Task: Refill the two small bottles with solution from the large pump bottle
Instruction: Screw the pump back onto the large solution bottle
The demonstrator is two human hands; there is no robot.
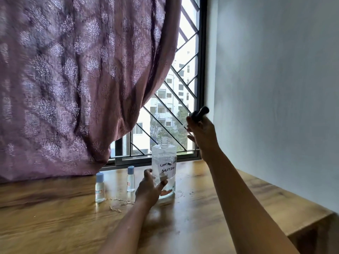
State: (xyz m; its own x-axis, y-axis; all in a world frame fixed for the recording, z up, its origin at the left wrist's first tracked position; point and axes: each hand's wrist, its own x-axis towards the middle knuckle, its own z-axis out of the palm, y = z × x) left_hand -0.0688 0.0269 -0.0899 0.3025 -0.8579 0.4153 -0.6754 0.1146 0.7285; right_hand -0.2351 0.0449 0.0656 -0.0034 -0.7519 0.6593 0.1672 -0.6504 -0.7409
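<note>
With the right hand (pixel 201 131) clamped on the lifted black pump head (pixel 199 113), the uncapped clear large bottle (pixel 163 167), gripped low by the left hand (pixel 148 187), could tip and spill near the two still-capped blue-topped small bottles (pixel 100 186) to its left.

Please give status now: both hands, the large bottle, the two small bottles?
Left hand grip on large bottle, neck open. Right hand holds pump head raised. Two small bottles capped. Nothing blocking.

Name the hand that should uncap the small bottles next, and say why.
Probably neither yet. The right hand holds the black pump head raised, and the left hand grips the open large bottle. The left is nearer both capped small bottles.
</note>
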